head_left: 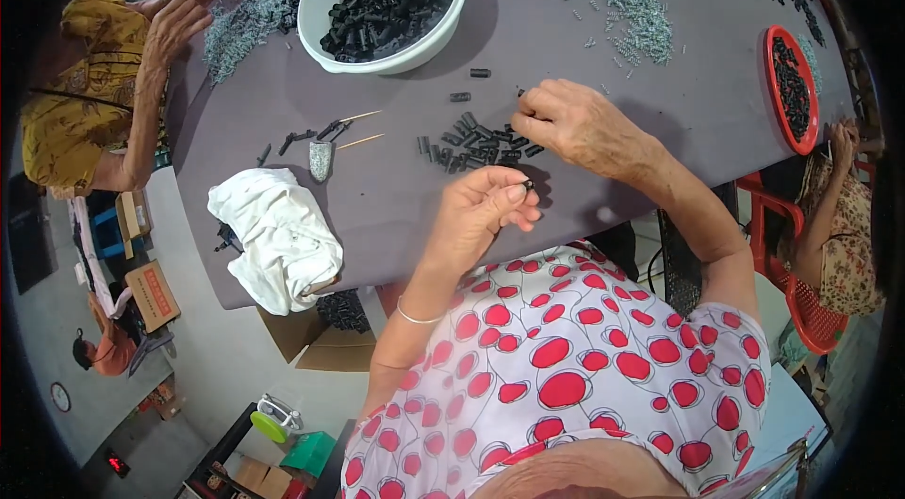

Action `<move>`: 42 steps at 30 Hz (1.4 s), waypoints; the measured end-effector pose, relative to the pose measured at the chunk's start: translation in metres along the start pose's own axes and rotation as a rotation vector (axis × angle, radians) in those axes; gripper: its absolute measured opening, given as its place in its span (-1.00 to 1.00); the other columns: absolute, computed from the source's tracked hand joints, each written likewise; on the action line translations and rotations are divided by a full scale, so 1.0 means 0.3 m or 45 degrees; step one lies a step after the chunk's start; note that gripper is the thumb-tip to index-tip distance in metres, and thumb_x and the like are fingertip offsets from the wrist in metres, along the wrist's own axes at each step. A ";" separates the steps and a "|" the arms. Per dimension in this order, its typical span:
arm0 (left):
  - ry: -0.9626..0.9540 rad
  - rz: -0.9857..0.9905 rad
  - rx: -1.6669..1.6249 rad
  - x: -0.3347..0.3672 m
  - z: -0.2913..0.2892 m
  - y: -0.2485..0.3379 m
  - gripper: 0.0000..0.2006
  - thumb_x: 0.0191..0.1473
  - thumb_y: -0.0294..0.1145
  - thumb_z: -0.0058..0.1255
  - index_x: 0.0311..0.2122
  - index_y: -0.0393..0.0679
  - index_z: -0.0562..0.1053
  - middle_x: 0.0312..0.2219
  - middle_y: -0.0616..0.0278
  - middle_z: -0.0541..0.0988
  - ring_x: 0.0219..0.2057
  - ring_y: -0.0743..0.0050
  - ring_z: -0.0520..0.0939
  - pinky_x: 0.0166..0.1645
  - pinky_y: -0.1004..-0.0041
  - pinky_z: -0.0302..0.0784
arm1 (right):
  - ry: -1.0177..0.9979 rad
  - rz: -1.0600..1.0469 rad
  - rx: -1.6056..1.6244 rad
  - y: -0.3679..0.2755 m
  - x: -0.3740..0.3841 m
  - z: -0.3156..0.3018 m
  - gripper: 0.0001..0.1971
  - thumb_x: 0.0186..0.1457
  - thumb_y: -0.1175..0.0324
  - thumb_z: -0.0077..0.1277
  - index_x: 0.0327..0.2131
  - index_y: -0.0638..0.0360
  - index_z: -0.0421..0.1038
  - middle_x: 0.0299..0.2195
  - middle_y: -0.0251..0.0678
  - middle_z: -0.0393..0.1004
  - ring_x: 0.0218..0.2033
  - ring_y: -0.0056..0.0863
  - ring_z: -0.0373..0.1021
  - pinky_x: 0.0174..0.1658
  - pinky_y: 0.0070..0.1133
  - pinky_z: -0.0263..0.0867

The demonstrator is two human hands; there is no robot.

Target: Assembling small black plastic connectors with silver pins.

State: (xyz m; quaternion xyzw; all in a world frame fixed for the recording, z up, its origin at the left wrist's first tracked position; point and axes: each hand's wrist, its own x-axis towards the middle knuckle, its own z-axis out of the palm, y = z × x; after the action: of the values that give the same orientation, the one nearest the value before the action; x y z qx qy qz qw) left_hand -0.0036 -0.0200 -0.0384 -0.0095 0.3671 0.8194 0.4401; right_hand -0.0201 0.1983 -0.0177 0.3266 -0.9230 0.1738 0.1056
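Close to the table's front edge, my left hand (483,212) pinches a small black plastic piece (529,185) between thumb and fingers. My right hand (583,127) is closed farther up and to the right, its fingertips at another small dark piece (520,94) beside the pile. Between and beyond my hands lies a loose pile of short black cylindrical parts (476,143). Two more black cylinders (480,73) lie apart, toward the bowl. What exactly sits inside my right fingers is mostly hidden.
A white bowl (445,28) of black parts stands at the back. Small metal springs (617,0) are heaped at back right, more (240,32) at left. A white cloth (273,240), wooden sticks (360,141) and a red tray (771,84) also lie here. Co-workers sit left and right.
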 end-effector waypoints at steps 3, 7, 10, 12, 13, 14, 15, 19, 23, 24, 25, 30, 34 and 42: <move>-0.016 0.019 -0.006 0.001 0.001 -0.002 -0.82 0.13 -0.47 -0.01 -0.17 -0.31 0.43 -0.39 0.08 0.57 -0.39 0.34 0.63 -0.33 0.48 0.57 | 0.047 0.008 -0.077 0.005 -0.001 0.012 -0.86 -0.14 0.41 -0.05 -0.43 0.21 0.35 -0.45 -0.30 0.26 -0.38 -0.38 0.31 -0.30 -0.49 0.28; 0.006 0.023 -0.002 0.000 0.004 -0.003 -0.82 0.13 -0.47 0.00 -0.18 -0.31 0.44 -0.39 0.09 0.57 -0.39 0.36 0.63 -0.33 0.48 0.57 | 0.068 0.052 -0.049 0.005 -0.003 0.031 -0.87 -0.14 0.44 -0.05 -0.42 0.21 0.35 -0.45 -0.29 0.27 -0.38 -0.37 0.32 -0.29 -0.49 0.27; 0.006 0.020 -0.002 0.000 0.002 -0.005 -0.82 0.13 -0.46 0.00 -0.18 -0.30 0.44 -0.38 0.09 0.58 -0.39 0.38 0.63 -0.33 0.48 0.57 | 0.075 0.117 -0.004 0.004 -0.003 0.030 -0.86 -0.14 0.46 -0.04 -0.41 0.22 0.36 -0.45 -0.29 0.27 -0.38 -0.37 0.32 -0.29 -0.49 0.27; 0.002 0.023 -0.008 0.001 0.001 -0.006 -0.82 0.12 -0.45 0.01 -0.18 -0.30 0.44 -0.37 0.08 0.58 -0.39 0.38 0.63 -0.33 0.48 0.57 | 0.060 0.098 -0.037 0.008 0.002 0.026 -0.84 -0.17 0.47 -0.02 -0.40 0.22 0.36 -0.45 -0.28 0.27 -0.38 -0.36 0.32 -0.28 -0.48 0.27; 0.008 0.024 -0.013 0.001 0.000 -0.006 -0.82 0.12 -0.45 0.01 -0.18 -0.29 0.44 -0.37 0.08 0.58 -0.39 0.38 0.63 -0.33 0.48 0.57 | 0.065 0.096 -0.039 0.010 0.003 0.026 -0.84 -0.17 0.47 -0.02 -0.40 0.22 0.36 -0.45 -0.28 0.27 -0.38 -0.36 0.32 -0.28 -0.48 0.27; 0.013 0.024 -0.019 0.000 0.000 -0.007 -0.82 0.12 -0.45 0.02 -0.18 -0.29 0.44 -0.36 0.08 0.58 -0.39 0.38 0.63 -0.33 0.48 0.57 | 0.078 0.122 -0.029 0.010 0.002 0.027 -0.83 -0.17 0.48 -0.01 -0.39 0.21 0.37 -0.44 -0.28 0.28 -0.37 -0.34 0.33 -0.27 -0.47 0.28; 0.012 0.025 -0.017 0.001 -0.001 -0.008 -0.82 0.12 -0.45 0.02 -0.18 -0.29 0.44 -0.36 0.08 0.58 -0.39 0.38 0.63 -0.33 0.48 0.57 | 0.090 0.148 -0.018 0.011 0.001 0.028 -0.82 -0.18 0.49 0.01 -0.39 0.20 0.37 -0.43 -0.27 0.29 -0.37 -0.33 0.33 -0.27 -0.45 0.28; -0.013 0.026 -0.033 0.003 -0.006 -0.007 -0.82 0.12 -0.46 0.01 -0.18 -0.28 0.45 -0.36 0.10 0.58 -0.38 0.37 0.63 -0.32 0.48 0.57 | 0.193 0.242 0.086 0.009 0.005 0.052 -0.81 -0.18 0.52 0.02 -0.38 0.17 0.37 -0.39 -0.27 0.31 -0.36 -0.29 0.34 -0.26 -0.42 0.30; -0.014 0.019 -0.027 0.007 -0.002 -0.004 -0.83 0.12 -0.45 0.01 -0.19 -0.28 0.45 -0.37 0.12 0.58 -0.38 0.38 0.64 -0.31 0.49 0.57 | 0.297 0.255 0.118 0.008 0.014 0.060 -0.80 -0.17 0.56 0.01 -0.36 0.18 0.37 -0.39 -0.27 0.32 -0.37 -0.25 0.34 -0.29 -0.42 0.32; -0.016 0.020 -0.025 0.007 0.000 -0.003 -0.83 0.12 -0.45 0.01 -0.19 -0.28 0.45 -0.37 0.12 0.58 -0.38 0.38 0.64 -0.31 0.49 0.57 | 0.351 0.241 0.117 0.011 0.015 0.060 -0.80 -0.16 0.58 -0.01 -0.36 0.19 0.38 -0.41 -0.27 0.33 -0.39 -0.23 0.35 -0.33 -0.43 0.32; -0.015 0.017 -0.028 0.007 0.002 -0.002 -0.83 0.12 -0.45 0.00 -0.19 -0.28 0.45 -0.37 0.12 0.58 -0.38 0.39 0.64 -0.31 0.49 0.57 | 0.353 0.241 0.116 0.010 0.016 0.051 -0.80 -0.16 0.58 -0.01 -0.36 0.19 0.38 -0.41 -0.27 0.33 -0.39 -0.23 0.35 -0.33 -0.43 0.32; 0.002 0.018 -0.037 0.003 0.001 -0.004 -0.83 0.13 -0.46 0.00 -0.18 -0.28 0.44 -0.37 0.13 0.58 -0.37 0.38 0.64 -0.31 0.48 0.57 | 0.417 0.729 0.845 -0.032 0.001 -0.018 -0.86 -0.02 0.56 0.02 -0.32 0.25 0.45 -0.48 -0.37 0.44 -0.49 -0.60 0.41 -0.46 -0.65 0.31; 0.068 0.054 -0.035 0.001 0.017 -0.007 -0.84 0.13 -0.46 -0.01 -0.19 -0.27 0.46 -0.38 0.13 0.58 -0.40 0.41 0.62 -0.32 0.47 0.57 | 0.412 1.185 1.613 -0.073 -0.035 -0.062 -0.85 0.03 0.49 0.08 -0.30 0.31 0.46 -0.42 -0.40 0.49 -0.43 -0.72 0.41 -0.40 -0.72 0.32; 0.248 0.094 0.010 0.014 0.077 0.001 -0.83 0.12 -0.45 0.00 -0.18 -0.25 0.47 -0.39 0.15 0.58 -0.44 0.45 0.59 -0.33 0.48 0.55 | 0.724 1.132 1.750 -0.155 -0.083 -0.030 -0.87 0.04 0.57 0.07 -0.28 0.30 0.46 -0.40 -0.40 0.50 -0.41 -0.72 0.41 -0.32 -0.75 0.34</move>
State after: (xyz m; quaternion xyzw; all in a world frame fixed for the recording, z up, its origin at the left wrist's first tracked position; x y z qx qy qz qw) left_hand 0.0007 -0.0030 -0.0230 -0.0738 0.4114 0.8288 0.3719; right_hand 0.0294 0.1821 -0.0054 -0.1289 -0.5940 0.7933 0.0338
